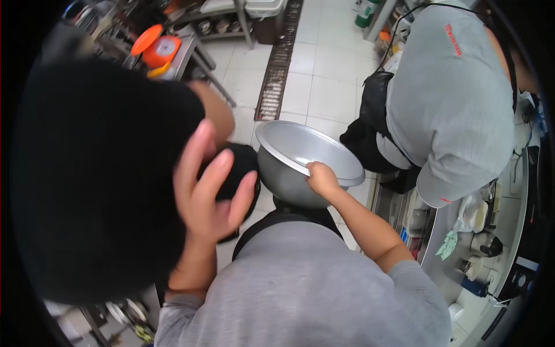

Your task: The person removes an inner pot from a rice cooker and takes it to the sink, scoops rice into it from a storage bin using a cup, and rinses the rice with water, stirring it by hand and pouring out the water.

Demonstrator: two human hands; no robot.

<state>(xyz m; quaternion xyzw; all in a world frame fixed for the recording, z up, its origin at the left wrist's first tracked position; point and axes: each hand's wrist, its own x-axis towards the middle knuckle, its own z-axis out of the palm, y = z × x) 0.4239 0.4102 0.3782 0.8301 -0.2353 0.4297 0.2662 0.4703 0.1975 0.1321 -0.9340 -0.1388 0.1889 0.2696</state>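
Note:
A large grey metal bowl (300,168) is tilted in front of my body, and its inside looks bare. My right hand (321,178) grips the near rim of the bowl, with the thumb over the edge. On the other side my left hand (213,188) is raised with its fingers spread and nothing in it. It is close to a person in black (104,173), who fills the left of the view; whether it touches them I cannot tell.
A person in a grey shirt and cap (451,98) bends over a counter (442,272) at the right. An orange scale (162,52) stands on a metal table at the upper left. A drain grate (277,69) runs along the tiled floor (326,69).

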